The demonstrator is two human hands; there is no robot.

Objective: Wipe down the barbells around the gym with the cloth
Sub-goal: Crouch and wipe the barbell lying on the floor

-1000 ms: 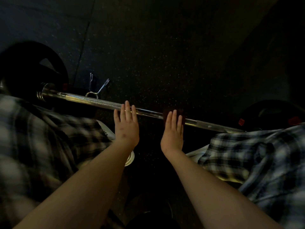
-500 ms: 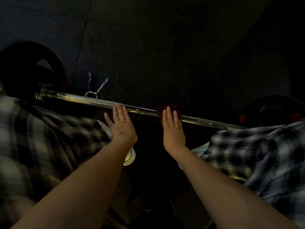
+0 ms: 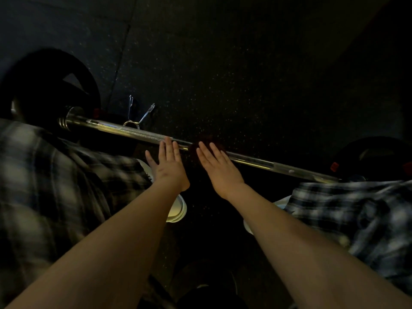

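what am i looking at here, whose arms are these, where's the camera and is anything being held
There is no machine here. A person wears one camera on the head, looking forward and down, so the two bare arms are their own. A steel barbell lies low over the dark speckled gym floor, with a black weight plate at its left end and another plate at the right. A wire spring clip is by the bar near the left plate. The left hand is flat, with its fingertips on the bar. The right hand presses a dark reddish cloth against the bar with straight fingers. Nothing is gripped. The checked fabric at both sides is the person's clothing.
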